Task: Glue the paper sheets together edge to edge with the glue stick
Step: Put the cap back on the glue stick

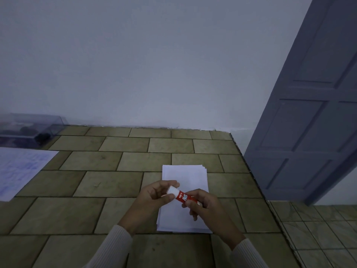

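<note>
right hand (201,205) grips red plastic glue stick (184,196) body | left hand (154,196) pinches its white cap (172,190) | axis spans both hands | white paper stack (185,175) directly beneath

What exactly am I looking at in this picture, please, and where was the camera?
There is no machine here: a person works with bare hands, and the single picture comes from a wide-angle camera worn on their head, looking forward and down. The left hand pinches the white end of a red glue stick, and the right hand grips its other end. Under the hands a stack of white paper sheets lies on a tiled surface. At the far left lie a printed sheet and a clear box. A grey door stands at the right.
</note>
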